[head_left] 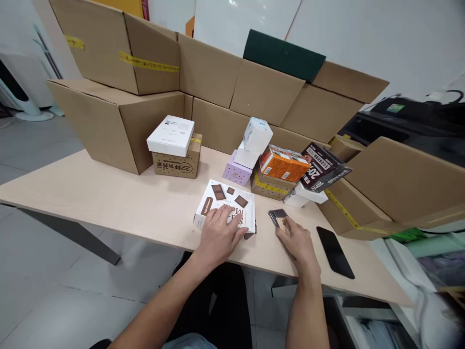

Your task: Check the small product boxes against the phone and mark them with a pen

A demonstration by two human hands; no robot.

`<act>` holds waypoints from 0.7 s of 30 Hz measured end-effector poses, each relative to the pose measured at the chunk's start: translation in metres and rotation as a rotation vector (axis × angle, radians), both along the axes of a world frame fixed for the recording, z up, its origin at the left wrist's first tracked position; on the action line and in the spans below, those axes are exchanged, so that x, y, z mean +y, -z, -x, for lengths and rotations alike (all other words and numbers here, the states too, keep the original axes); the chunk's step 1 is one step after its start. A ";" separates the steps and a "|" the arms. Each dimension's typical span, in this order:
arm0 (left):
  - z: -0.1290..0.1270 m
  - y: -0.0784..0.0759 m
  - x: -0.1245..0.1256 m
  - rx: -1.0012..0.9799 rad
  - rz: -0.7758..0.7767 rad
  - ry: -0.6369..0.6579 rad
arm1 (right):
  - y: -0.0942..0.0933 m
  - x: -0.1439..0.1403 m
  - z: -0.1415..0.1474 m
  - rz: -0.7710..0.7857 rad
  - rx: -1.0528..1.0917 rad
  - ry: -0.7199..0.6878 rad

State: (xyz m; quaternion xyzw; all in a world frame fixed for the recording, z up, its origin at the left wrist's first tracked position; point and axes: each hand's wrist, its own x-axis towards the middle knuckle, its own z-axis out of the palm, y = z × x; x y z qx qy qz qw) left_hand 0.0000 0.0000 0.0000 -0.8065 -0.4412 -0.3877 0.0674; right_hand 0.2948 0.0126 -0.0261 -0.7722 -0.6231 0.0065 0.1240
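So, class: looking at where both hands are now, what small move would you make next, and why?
Probably close the right hand on the small dark packet: its fingertips already touch it, while the left hand lies flat on the white chocolate box, steadying it.

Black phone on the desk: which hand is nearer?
Right. The right hand lies just left of the black phone, not touching it; the left hand rests farther left on the white chocolate box.
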 end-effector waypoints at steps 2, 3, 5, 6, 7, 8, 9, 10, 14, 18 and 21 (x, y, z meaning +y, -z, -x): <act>0.008 -0.001 0.003 -0.071 -0.024 -0.018 | -0.002 -0.001 0.001 -0.022 0.028 -0.019; 0.013 -0.001 0.005 -0.114 -0.035 -0.070 | -0.006 -0.002 0.004 -0.055 0.041 -0.025; 0.025 -0.003 0.012 -0.189 -0.008 -0.254 | -0.016 -0.006 0.018 -0.143 0.108 -0.028; 0.032 -0.004 0.015 -0.216 0.040 -0.364 | -0.022 -0.009 0.028 -0.173 0.169 -0.038; 0.039 -0.006 0.018 -0.227 0.121 -0.452 | -0.029 -0.011 0.042 -0.189 0.254 -0.056; 0.047 -0.008 0.021 -0.232 0.226 -0.508 | -0.036 -0.012 0.056 -0.167 0.349 -0.102; 0.055 -0.010 0.024 -0.233 0.345 -0.509 | -0.041 -0.014 0.072 -0.126 0.418 -0.165; 0.062 -0.013 0.025 -0.235 0.473 -0.448 | -0.046 -0.015 0.087 -0.105 0.466 -0.220; 0.083 -0.017 0.020 -0.372 0.728 -0.099 | -0.048 -0.018 0.128 -0.040 0.706 -0.332; 0.090 -0.015 0.014 -0.544 0.704 0.041 | -0.041 -0.018 0.135 0.018 1.031 -0.318; 0.086 -0.013 0.022 -0.587 0.653 0.087 | -0.041 -0.005 0.131 -0.128 1.004 -0.328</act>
